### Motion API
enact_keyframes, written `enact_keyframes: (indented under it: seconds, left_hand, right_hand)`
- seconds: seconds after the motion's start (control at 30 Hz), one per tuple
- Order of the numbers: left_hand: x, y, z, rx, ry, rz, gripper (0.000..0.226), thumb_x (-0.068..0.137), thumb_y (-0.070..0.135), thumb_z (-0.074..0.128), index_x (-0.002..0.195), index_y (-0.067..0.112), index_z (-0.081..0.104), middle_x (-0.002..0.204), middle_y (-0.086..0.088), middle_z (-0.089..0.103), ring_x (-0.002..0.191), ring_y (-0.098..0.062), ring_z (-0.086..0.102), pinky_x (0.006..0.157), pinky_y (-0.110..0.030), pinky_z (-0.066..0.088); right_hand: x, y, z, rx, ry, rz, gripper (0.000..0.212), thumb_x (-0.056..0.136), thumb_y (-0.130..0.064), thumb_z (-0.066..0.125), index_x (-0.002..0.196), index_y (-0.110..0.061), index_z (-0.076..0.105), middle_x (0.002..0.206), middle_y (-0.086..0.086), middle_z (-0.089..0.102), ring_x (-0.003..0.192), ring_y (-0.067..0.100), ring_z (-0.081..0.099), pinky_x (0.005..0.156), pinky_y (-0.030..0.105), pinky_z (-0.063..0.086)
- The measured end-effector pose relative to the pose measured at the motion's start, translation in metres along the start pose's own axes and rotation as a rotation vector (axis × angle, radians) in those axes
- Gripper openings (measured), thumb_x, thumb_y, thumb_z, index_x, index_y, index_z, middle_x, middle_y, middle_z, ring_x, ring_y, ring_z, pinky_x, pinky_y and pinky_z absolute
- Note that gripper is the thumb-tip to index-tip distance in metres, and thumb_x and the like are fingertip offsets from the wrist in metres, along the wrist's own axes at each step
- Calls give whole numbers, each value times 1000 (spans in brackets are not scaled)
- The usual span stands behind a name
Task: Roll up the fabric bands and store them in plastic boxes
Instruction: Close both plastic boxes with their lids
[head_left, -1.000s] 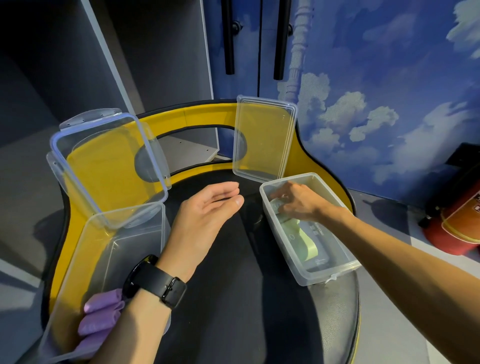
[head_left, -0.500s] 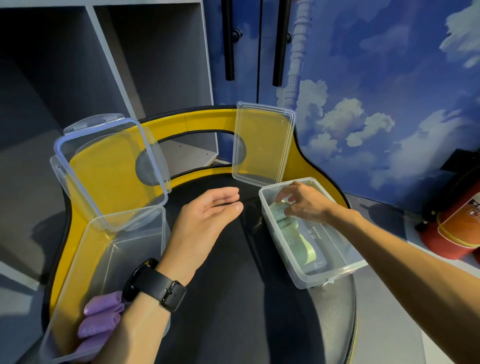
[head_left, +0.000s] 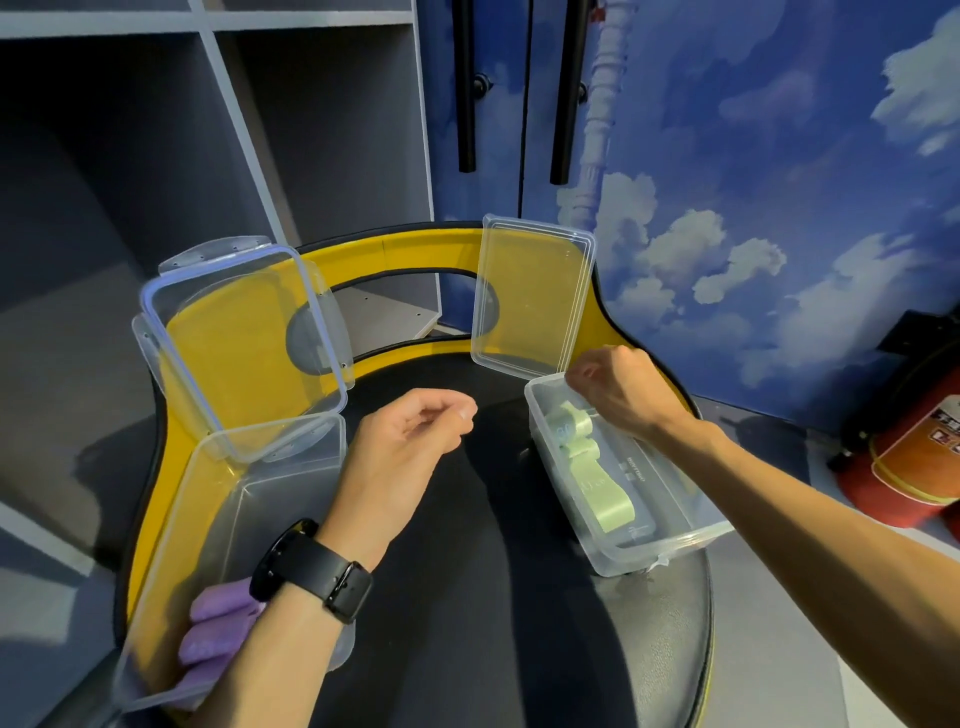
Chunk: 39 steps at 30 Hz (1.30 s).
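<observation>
**A:** Two clear plastic boxes sit on the black seat (head_left: 467, 597) — the left box (head_left: 223, 519) along the left edge with purple bands (head_left: 218, 634) piled at its near end, the right box (head_left: 623, 499) by the right edge with a green band (head_left: 597, 467) lying in it, part rolled, part stretched flat.

**B:** What are the hands up to?

**A:** Left hand (head_left: 400, 457), black watch (head_left: 311, 571) on its wrist, hovers mid-seat between the boxes, fingers loosely curled, gripping nothing. Right hand (head_left: 618, 389) is over the far end of the right box, fingers curled — I can't tell whether it's pinching the green band or just the rim.

**B:** Lids?

**A:** Both off, propped against the yellow backrest (head_left: 415, 254): left lid (head_left: 239, 343) behind its box, right lid (head_left: 530, 296) behind the other.
</observation>
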<state>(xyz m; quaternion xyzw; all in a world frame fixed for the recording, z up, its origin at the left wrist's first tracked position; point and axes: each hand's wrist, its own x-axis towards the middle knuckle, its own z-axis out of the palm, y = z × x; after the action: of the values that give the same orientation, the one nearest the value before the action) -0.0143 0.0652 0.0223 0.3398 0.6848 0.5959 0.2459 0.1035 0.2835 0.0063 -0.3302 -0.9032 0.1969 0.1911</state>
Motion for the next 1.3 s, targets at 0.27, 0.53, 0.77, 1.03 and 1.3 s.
enact_keyframes:
  seconds: [0.27, 0.53, 0.77, 1.03, 1.3]
  left_hand:
    - [-25, 2, -45, -90, 143, -34, 9, 90, 12, 64, 94, 17, 71, 89, -4, 75, 89, -13, 71, 76, -19, 56]
    - [-46, 1, -116, -70, 253, -64, 7, 90, 11, 64, 87, 16, 69, 83, -2, 73, 78, -8, 70, 69, -14, 54]
    - [-51, 1, -138, -51, 261, -54, 9, 90, 10, 64, 86, 16, 69, 82, -2, 71, 80, -11, 67, 70, -13, 54]
    - [-30, 3, -163, 142, 223, -14, 30, 87, 26, 68, 117, 24, 64, 108, 4, 68, 107, -7, 62, 84, -18, 48]
    - [36, 6, -210, 451, 373, 136, 60, 83, 28, 72, 138, 30, 46, 147, 8, 34, 135, -11, 37, 110, -38, 37]
  right_hand:
    - [-31, -114, 11, 122, -139, -239, 16, 89, -11, 55, 85, -10, 71, 91, -1, 69, 82, 16, 61, 66, 17, 40]
    - [-46, -202, 41, 205, -157, -388, 19, 91, -16, 57, 87, -7, 73, 92, 6, 73, 84, 22, 64, 75, 30, 46]
    - [-47, -227, 49, 205, -175, -425, 17, 89, -14, 57, 82, -7, 72, 86, 5, 71, 79, 21, 63, 72, 32, 47]
    - [-22, -231, 58, 204, -215, -396, 19, 90, -19, 59, 106, -14, 68, 96, 2, 70, 84, 17, 63, 74, 26, 48]
    - [53, -233, 77, 166, -154, -268, 44, 90, -22, 64, 132, -14, 53, 127, 9, 57, 109, 25, 58, 92, 37, 50]
